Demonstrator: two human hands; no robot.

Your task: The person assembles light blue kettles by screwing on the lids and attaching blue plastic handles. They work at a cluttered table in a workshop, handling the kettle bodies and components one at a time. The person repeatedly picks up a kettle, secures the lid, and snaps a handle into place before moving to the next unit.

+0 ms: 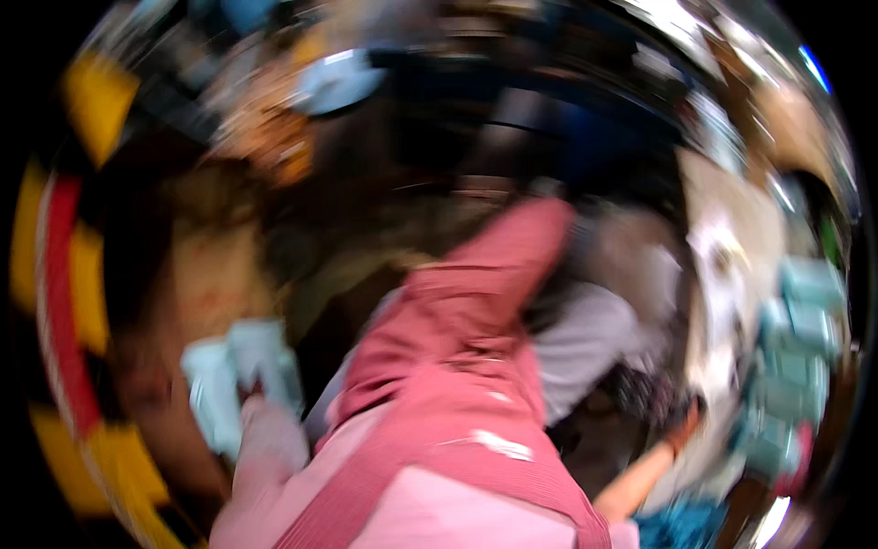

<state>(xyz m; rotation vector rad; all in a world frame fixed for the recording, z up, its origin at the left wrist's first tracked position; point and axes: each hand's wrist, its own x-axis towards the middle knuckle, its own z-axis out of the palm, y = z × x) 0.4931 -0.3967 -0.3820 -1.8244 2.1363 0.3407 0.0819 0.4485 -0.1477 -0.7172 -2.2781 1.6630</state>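
Note:
Motion smears the whole head view. At the lower left my left hand [252, 392], at the end of a pale pink sleeve, is at a pair of pale blue box-shaped pieces [212, 392]. Whether its fingers grip them is lost in the blur. On the right my bare forearm reaches out, and my right hand [684, 428], looking dark, is by the edge of a pale worktop [722, 197]. Its fingers are smeared too, and nothing in them can be made out.
Several pale teal box-shaped pieces [794, 380] sit along the right side. Below the left pieces is a brown cardboard-like surface [215, 265]. A light blue round thing [338, 80] stands at the far left. Yellow and red shapes [69, 302] line the left rim. Blue crumpled material [686, 523] lies lower right.

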